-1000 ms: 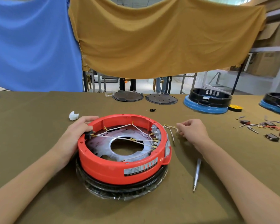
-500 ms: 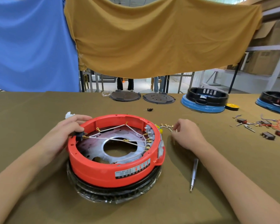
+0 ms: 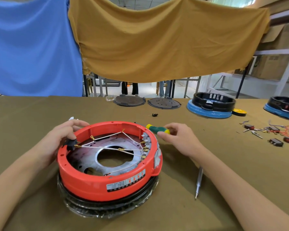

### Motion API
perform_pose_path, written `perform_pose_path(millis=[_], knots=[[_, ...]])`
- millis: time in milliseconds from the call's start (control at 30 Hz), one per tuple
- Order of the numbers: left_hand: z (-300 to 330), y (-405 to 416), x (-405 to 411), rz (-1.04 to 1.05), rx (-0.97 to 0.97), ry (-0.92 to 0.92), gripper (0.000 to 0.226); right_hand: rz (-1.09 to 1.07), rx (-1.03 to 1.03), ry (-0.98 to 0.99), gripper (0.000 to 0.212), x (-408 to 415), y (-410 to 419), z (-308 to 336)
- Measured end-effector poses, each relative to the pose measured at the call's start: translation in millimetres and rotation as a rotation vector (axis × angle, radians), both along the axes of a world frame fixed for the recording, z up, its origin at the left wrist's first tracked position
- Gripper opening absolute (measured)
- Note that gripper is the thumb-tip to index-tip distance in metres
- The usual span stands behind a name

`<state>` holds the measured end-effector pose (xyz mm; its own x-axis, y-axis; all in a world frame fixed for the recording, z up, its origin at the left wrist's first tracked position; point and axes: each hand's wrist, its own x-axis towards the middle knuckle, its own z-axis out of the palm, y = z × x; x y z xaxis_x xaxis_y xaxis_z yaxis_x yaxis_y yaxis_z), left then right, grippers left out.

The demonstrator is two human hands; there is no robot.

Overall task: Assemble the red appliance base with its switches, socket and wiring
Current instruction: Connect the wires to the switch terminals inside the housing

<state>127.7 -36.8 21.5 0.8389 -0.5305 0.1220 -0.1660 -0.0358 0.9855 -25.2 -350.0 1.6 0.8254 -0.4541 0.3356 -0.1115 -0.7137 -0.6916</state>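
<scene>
The red appliance base (image 3: 97,182) sits upside down on a black part wrapped in plastic, in front of me. White wires (image 3: 107,148) with brass terminals cross its metal plate and run to a row of grey switches (image 3: 146,140) on the right inner wall. My left hand (image 3: 57,140) grips the left rim, its thumb on the black socket (image 3: 71,144) there. Just right of the rim, my right hand (image 3: 178,139) holds a green and yellow screwdriver (image 3: 158,129), lifted over the table.
A grey metal pen-like tool (image 3: 198,182) lies on the olive table right of the base. Loose switches and coloured wires (image 3: 274,135) are scattered at the far right. Two dark round plates (image 3: 129,100), two blue-and-black bases (image 3: 210,105) and a yellow tape roll (image 3: 239,112) stand at the back.
My right hand has left the loose terminal wires beside the base and now holds the green and yellow screwdriver. My left hand has stayed on the left rim.
</scene>
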Motion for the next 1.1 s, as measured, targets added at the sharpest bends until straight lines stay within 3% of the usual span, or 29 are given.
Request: perform_pose_path(millis=[133,200,300,467,567,633,700,800,900,1000,1100], knots=[[-1.6,-0.1,-1.0,0.005,-0.003,-0.005,0.057,0.161,-0.146,0.216,0.04,0.6,10.6,-0.5],[-3.2,-1.1,-1.2,0.014,-0.017,-0.006,0.057,0.188,-0.094,0.169,0.033,1.9,8.4,2.8],[-5.0,-4.7,-2.0,0.007,-0.048,0.004,0.055,-0.025,-0.101,0.052,0.026,9.9,2.5,-0.9],[-8.7,-8.3,1.1,-0.016,-0.073,0.003,0.056,-0.2,-0.336,0.355,0.018,32.9,3.9,-5.3],[-11.8,-7.1,5.3,-0.025,-0.068,0.002,0.056,-0.183,-0.365,0.405,0.017,34.4,3.6,-3.4],[-13.0,-8.3,9.2,-0.021,-0.06,-0.003,0.054,-0.145,-0.19,0.261,0.013,25.9,-0.9,-3.4],[-14.6,-13.1,16.3,0.007,-0.041,-0.005,0.048,-0.085,0.184,0.052,0.014,13.7,-4.7,-0.6],[-16.5,-23.3,25.8,0.038,0.011,-0.008,0.04,0.142,0.712,-0.111,0.013,-1.3,-2.5,7.5],[-19.7,-24.9,28.9,0.009,0.062,-0.075,0.056,0.305,0.938,-0.213,0.023,-7.1,12.0,21.7],[-12.7,-24.3,23.0,-0.059,0.159,-0.11,0.061,0.349,0.789,-0.175,0.02,-2.5,34.0,44.9],[-6.6,-17.7,11.9,-0.195,0.2,-0.128,0.051,0.315,0.278,-0.059,0.015,11.7,62.8,69.3]])
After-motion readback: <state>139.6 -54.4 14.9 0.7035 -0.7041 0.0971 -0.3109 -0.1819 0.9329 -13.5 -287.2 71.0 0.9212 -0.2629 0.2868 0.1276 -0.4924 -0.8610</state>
